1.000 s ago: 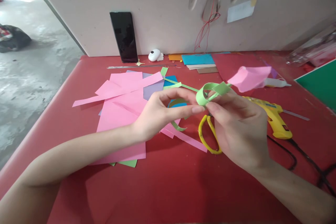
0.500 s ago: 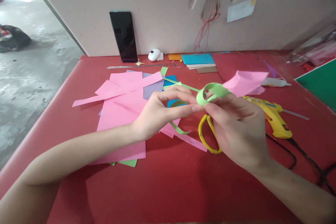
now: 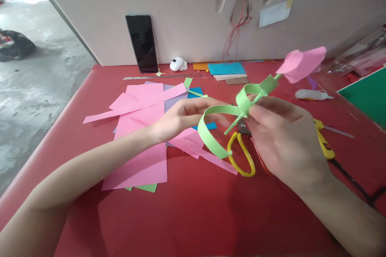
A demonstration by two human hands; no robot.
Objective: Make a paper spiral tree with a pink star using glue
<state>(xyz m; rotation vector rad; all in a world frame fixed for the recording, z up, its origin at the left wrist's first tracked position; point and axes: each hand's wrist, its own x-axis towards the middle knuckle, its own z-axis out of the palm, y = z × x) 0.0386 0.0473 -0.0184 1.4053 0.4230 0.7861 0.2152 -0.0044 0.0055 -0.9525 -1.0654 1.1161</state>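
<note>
My right hand (image 3: 280,140) pinches a thin stem wrapped with a green paper strip (image 3: 223,118); a pink paper flower head (image 3: 303,64) sits at the stem's raised far end. The loose part of the strip curls down in a wide loop toward the table. My left hand (image 3: 181,118) reaches in from the left, its fingers curled around the strip near the loop. Both hands hover above the red table (image 3: 193,209). Yellow-handled scissors (image 3: 241,156) lie directly beneath them.
Pink, purple, blue and green paper sheets (image 3: 141,128) are scattered at left centre. A yellow glue gun (image 3: 324,140) with a black cord lies behind my right hand. A black phone (image 3: 141,42) leans on the back wall, near a small white object (image 3: 177,64). Coloured card stack (image 3: 227,70) at the back.
My right hand has tilted the stem upward, raising the pink flower head up and to the right. The green strip has uncoiled into a larger hanging loop.
</note>
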